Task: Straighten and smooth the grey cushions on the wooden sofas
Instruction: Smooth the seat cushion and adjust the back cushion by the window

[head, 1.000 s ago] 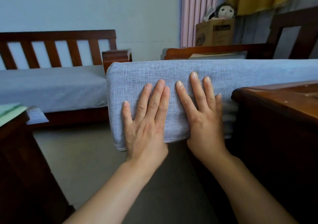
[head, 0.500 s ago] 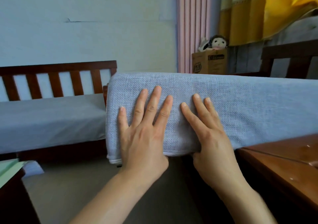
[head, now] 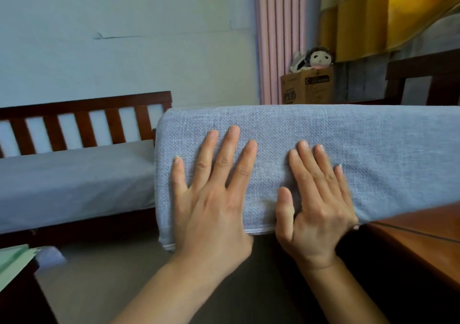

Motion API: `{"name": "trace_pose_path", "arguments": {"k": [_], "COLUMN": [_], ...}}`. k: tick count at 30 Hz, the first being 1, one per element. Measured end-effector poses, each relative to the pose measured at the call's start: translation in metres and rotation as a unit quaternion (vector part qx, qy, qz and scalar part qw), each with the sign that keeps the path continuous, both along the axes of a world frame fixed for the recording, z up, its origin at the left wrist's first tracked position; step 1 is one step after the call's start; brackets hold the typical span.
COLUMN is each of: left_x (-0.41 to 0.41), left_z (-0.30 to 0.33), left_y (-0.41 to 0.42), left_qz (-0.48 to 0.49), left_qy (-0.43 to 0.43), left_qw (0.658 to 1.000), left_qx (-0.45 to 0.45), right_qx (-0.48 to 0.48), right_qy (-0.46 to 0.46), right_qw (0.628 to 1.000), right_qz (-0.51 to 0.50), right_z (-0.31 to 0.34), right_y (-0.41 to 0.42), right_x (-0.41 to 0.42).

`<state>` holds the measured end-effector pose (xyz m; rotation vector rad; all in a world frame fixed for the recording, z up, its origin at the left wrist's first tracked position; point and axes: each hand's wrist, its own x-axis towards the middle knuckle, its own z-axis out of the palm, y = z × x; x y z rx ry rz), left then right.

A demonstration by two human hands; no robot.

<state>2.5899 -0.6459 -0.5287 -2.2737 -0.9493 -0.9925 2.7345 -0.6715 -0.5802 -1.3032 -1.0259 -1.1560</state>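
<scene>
A long grey woven cushion (head: 348, 144) stands on its edge in front of me, its near end jutting past a wooden sofa arm (head: 418, 239) at the right. My left hand (head: 211, 199) lies flat against the cushion's end face, fingers spread. My right hand (head: 316, 199) presses flat beside it, thumb near the lower seam. Neither hand grips anything. A second wooden sofa (head: 84, 121) with a slatted back and a flat grey seat cushion (head: 74, 181) stands at the left.
A cardboard box (head: 306, 87) with a plush doll (head: 318, 58) on it stands at the back by a pink curtain (head: 278, 37). Yellow curtains hang at the right. A dark wooden table corner (head: 22, 288) with green paper sits bottom left. Grey floor lies between the sofas.
The view has tilted upward. The cushion now stands higher and hides the sofa arm behind it. Both hands have stayed flat on its end face, sliding slightly.
</scene>
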Motion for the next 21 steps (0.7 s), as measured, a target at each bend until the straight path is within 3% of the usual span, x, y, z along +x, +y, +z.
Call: {"name": "trace_pose_path", "arguments": {"k": [6,13,17,21], "left_x": [0.003,0.005,0.015,0.036], "left_z": [0.048,0.077,0.093,0.132], "left_y": [0.015,0.029,0.044,0.067], "left_qz": [0.039,0.014,-0.016,-0.015], "left_qy": [-0.005,0.009,0.023,0.029], "left_qw": [0.999,0.999,1.0,0.999], "left_qx": [-0.035,-0.033,0.0,-0.006], "right_qx": [0.06,0.09,0.054,-0.066], "right_qy": [-0.037,0.009,0.064,0.116], "right_qw": [0.997,0.995,0.996,0.99], "right_qz": [0.045,0.049,-0.033,-0.05], "right_z": [0.062,0.093,0.113,0.163], "right_y": [0.022,0.035,0.045,0.066], "right_x": [0.011,0.008,0.008,0.011]}}
